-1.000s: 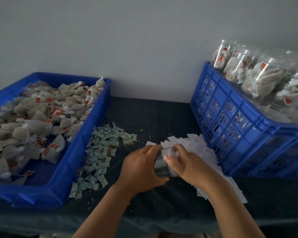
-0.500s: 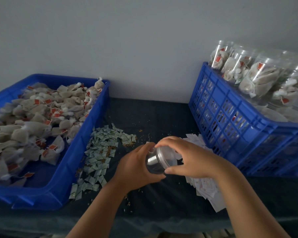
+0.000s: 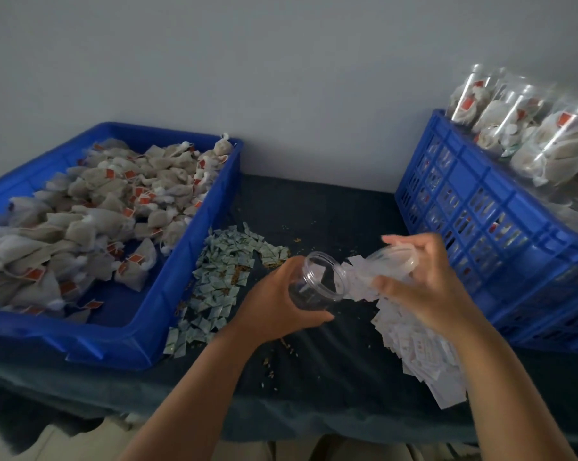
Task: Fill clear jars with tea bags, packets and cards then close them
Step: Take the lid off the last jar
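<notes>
Left hand [image 3: 281,304] wraps the clear jar [image 3: 317,281] just above the desk [image 3: 331,377], mouth tilted right. Right hand [image 3: 427,287] grips the lid [image 3: 399,257] over the cards [image 3: 414,347]. Jar looks empty, so I'd park the lid close and level the mouth before filling.

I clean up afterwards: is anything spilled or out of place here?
Yes. Brown crumbs lie scattered on the dark cloth, thickest among the green packets and just below the left hand; they look like leaked tea.
</notes>
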The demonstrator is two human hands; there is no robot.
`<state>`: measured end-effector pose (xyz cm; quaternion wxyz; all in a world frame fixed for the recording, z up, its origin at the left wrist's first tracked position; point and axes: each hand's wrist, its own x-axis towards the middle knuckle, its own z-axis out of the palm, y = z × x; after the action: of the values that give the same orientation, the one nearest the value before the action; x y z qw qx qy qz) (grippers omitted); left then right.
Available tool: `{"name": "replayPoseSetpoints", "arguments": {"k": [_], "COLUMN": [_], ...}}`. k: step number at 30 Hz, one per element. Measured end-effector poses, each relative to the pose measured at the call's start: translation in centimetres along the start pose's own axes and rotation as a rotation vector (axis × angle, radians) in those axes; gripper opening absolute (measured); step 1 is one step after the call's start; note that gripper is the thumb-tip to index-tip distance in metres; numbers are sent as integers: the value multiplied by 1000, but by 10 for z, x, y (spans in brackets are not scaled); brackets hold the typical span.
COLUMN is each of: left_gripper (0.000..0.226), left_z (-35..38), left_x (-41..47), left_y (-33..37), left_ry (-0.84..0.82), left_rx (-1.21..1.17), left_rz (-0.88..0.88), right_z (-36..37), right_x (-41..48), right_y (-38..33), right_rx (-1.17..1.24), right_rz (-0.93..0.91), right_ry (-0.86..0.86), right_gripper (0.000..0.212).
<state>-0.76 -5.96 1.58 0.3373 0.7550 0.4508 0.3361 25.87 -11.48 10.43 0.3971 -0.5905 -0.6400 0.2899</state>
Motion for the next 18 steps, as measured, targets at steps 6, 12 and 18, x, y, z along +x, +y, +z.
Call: {"name": "replayPoseSetpoints", "arguments": {"k": [6,12,18], "left_gripper": [92,95,94], "left_z": [-3,-7,-4], "left_x": [-8,-17,-18], "left_y": [-11,-32,-24], "left_ry": [247,385,368], "left_rx": [119,-20,-89], "left_rz": [-19,-169,-196], "right_z": [57,70,96], "right_x": [-14,-10,9], "right_y": [49,71,-16], "right_rx": [-151,-805,-297], "right_rz": [247,264,-161], "right_ry": [114,-108,205], "right_gripper": [98,125,76]}}
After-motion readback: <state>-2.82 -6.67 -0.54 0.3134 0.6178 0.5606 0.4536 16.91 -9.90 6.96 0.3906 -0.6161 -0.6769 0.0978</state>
